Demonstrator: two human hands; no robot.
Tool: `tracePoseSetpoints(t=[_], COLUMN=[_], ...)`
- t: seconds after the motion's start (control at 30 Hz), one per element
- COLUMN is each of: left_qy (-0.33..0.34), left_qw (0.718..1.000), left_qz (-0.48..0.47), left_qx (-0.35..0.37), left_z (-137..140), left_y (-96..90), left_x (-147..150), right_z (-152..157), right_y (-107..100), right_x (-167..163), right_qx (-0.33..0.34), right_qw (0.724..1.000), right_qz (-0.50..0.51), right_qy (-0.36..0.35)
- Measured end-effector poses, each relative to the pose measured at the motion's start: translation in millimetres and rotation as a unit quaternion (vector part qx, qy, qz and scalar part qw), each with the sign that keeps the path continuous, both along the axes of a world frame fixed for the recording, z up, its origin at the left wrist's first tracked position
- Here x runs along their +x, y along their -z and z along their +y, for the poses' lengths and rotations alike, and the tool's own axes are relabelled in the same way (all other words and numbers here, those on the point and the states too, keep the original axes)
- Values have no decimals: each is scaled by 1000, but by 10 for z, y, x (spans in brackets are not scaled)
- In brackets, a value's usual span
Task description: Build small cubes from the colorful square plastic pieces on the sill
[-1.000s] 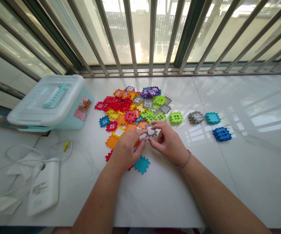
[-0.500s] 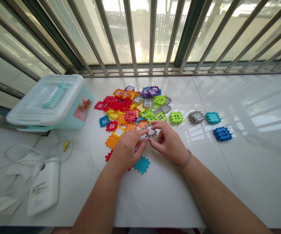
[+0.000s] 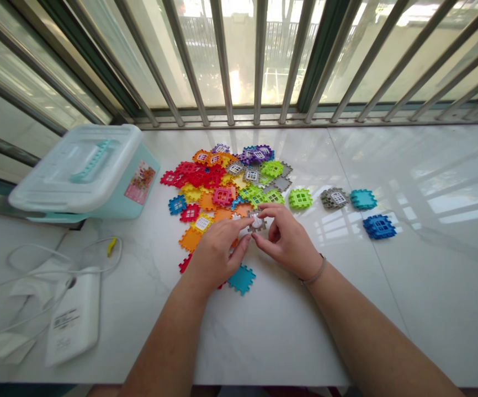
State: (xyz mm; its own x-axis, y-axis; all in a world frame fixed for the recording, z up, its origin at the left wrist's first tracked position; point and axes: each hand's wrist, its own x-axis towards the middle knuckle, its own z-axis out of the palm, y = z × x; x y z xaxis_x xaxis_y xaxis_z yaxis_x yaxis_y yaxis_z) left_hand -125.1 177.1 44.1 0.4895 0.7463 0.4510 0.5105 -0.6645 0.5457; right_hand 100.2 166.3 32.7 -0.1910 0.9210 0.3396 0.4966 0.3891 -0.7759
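A grey toothed building tile (image 3: 257, 223) with a white piece in its middle is held between both hands, at the near right side of the colourful heap. My left hand (image 3: 221, 248) grips its left side, with the index finger on the white piece. My right hand (image 3: 282, 238) pinches the tile from the right, thumb below and fingers above. Under and beside my left hand lie an orange tile (image 3: 191, 240), a yellow tile with a white window (image 3: 203, 223) and a turquoise tile (image 3: 242, 279). My left palm hides part of the heap.
Red tiles (image 3: 197, 175) and other colours form the heap. To its right sit a green stack (image 3: 300, 198), a grey stack (image 3: 334, 198), a turquoise stack (image 3: 363, 199) and a blue stack (image 3: 378, 226). A lidded box (image 3: 77, 171), power bank (image 3: 75, 320) and cables lie left; window bars (image 3: 259, 66) stand behind.
Almost nothing differs. Both hands stay on the grey tile, with at most a slight shift of the fingers; the view has moved very slightly.
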Motion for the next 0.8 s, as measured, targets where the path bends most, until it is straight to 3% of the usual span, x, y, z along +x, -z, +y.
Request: tracePoseSetpoints(t=[0.8], left_qy=[-3], left_qw=[1000], left_qz=[11], left_qx=[2], left_z=[-6], left_y=[-31], left_x=[7], right_z=[4], right_y=[-7], right_x=[0], right_qx=[-10], right_qw=[1000], right_qz=[3], right_qy=[10])
